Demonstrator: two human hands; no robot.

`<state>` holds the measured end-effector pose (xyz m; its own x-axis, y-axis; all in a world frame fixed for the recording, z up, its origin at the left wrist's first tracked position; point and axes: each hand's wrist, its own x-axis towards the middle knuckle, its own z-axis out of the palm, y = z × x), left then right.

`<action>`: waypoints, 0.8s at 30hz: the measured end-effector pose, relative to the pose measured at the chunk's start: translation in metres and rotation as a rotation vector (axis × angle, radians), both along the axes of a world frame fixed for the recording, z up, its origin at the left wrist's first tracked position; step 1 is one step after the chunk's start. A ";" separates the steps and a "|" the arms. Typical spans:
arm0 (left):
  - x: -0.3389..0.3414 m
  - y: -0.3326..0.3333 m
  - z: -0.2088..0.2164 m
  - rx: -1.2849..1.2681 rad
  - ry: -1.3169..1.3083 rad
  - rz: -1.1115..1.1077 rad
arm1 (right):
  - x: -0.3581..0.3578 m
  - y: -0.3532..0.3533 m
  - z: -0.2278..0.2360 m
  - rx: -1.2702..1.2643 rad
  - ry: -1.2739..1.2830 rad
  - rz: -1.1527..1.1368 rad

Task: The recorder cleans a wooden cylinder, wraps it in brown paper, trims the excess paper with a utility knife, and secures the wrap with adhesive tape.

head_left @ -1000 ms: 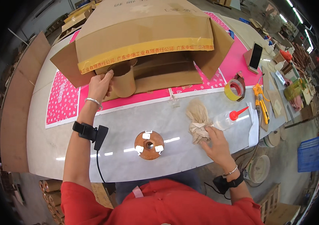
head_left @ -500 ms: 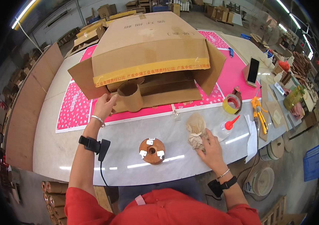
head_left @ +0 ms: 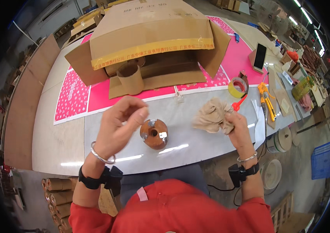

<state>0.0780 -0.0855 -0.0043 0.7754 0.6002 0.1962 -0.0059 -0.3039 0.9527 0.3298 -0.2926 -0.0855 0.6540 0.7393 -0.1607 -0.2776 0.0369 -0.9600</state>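
My right hand [head_left: 238,130] is closed on a crumpled beige cloth [head_left: 213,115], held up off the grey table surface. Curled but apart, the fingers of my left hand [head_left: 119,122] have nothing visible in them. Just right of that hand, a round brown spool-like block [head_left: 148,136] with a hole in its middle and white and shiny patches on its face rests on the table. Farther back, a short cardboard tube [head_left: 130,79] stands upright on the flap of a large cardboard box [head_left: 149,37].
Right of the cloth are a red-tipped bottle nozzle [head_left: 239,103], a roll of yellow tape [head_left: 237,87] and orange-yellow cutters [head_left: 268,104]. A phone [head_left: 258,58] leans on a stand behind them. Pink printed sheets [head_left: 99,98] lie under the box. A wooden board [head_left: 31,105] edges the left side.
My left hand has come back from beside the cardboard tube toward the brown block. My right hand has gripped the cloth and raised it from the table. The view has shifted slightly.
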 end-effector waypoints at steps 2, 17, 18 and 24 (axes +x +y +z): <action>0.008 -0.017 -0.003 0.042 -0.060 -0.108 | -0.005 -0.003 0.016 0.147 0.100 0.045; 0.042 -0.065 -0.022 -0.089 0.051 -0.298 | -0.042 -0.003 0.036 0.196 0.275 0.434; 0.041 -0.065 -0.022 -0.212 0.069 -0.293 | -0.043 -0.001 0.035 0.216 0.246 0.433; 0.044 -0.065 -0.035 -0.329 0.035 -0.172 | -0.072 0.012 0.029 0.190 -0.224 0.194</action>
